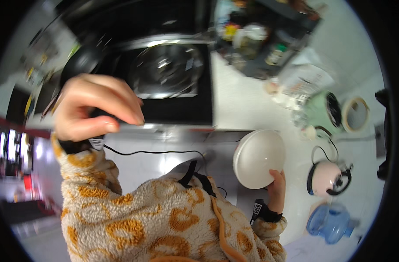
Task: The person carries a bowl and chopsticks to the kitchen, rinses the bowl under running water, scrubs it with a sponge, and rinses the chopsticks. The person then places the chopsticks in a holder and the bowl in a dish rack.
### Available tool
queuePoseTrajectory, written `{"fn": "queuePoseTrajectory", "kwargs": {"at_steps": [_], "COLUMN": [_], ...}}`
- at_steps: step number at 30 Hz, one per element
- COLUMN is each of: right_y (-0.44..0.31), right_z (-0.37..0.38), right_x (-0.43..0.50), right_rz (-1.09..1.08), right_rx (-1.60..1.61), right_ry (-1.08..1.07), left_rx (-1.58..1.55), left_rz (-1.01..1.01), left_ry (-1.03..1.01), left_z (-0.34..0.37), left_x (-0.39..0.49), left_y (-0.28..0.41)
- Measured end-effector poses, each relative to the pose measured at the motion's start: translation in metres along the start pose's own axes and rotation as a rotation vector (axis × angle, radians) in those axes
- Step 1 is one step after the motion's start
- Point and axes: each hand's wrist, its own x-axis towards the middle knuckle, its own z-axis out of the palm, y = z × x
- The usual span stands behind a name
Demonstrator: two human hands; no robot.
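Note:
A white bowl (260, 159) is in my right hand (278, 186), whose fingers grip its rim; it is tilted with its hollow facing the camera, near the counter's front edge. My left hand (96, 104) is raised at the left, above the front of the black stove top, thumb and fingers curled with a gap between them and nothing seen in it. Beyond that hand lies a round glass lid (168, 70) over the stove top (199, 111). A dark pan (83, 60) stands to its left, partly hidden by the hand.
On the white counter (238, 101) at right are a dark rack (284, 19) with jars, plastic bags (304, 82), a green container (320, 111), a round lid (355, 114), a pink kettle (325, 178) and a blue water jug (330, 222). A black cable (147, 151) runs from my left wrist.

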Motion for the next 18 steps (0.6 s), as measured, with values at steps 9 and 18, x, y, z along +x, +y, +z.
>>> {"fn": "queuePoseTrajectory", "kwargs": {"at_steps": [9,18], "right_y": [0.086,0.169], "right_z": [0.082,0.163], "right_x": [-0.009,-0.028], "right_rz": [0.196,0.301], "right_rx": [-0.159,-0.263], "right_ry": [-0.201,-0.219], "left_rx": [-1.081,-1.449], "left_rz": [-1.261,-0.574], "left_ry": [1.003,2.0], "left_z": [0.219,0.248], "left_x": [-0.319,-0.38], "left_y": [-0.221,-0.422]}}
